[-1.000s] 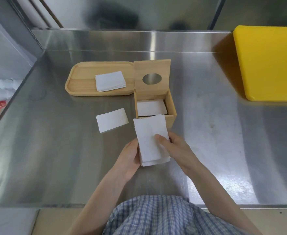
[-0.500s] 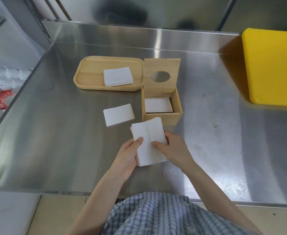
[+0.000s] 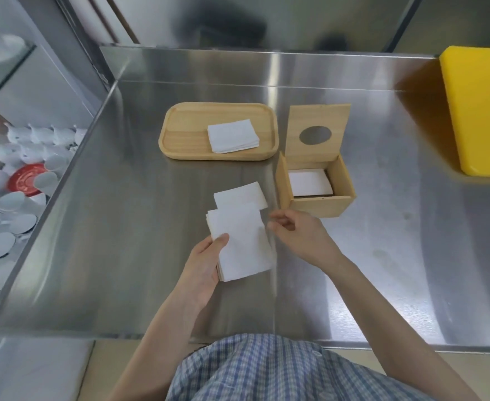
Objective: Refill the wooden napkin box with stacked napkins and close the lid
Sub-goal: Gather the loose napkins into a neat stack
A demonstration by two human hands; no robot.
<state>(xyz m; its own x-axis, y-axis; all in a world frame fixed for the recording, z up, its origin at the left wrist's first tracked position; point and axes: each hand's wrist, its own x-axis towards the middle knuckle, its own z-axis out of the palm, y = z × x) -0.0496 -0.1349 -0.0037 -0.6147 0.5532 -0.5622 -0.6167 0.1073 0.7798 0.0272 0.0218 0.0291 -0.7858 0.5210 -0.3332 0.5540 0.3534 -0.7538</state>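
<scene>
Holding a napkin stack (image 3: 242, 247) in my left hand (image 3: 206, 263), my right hand (image 3: 299, 233) is loose and empty beside it. The wooden box (image 3: 314, 183) sits open on the bench (image 3: 122, 227), partly filled. Next, I should drop the stack in flat.

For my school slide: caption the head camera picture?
Left hand holds napkin stack near open wooden box.
</scene>
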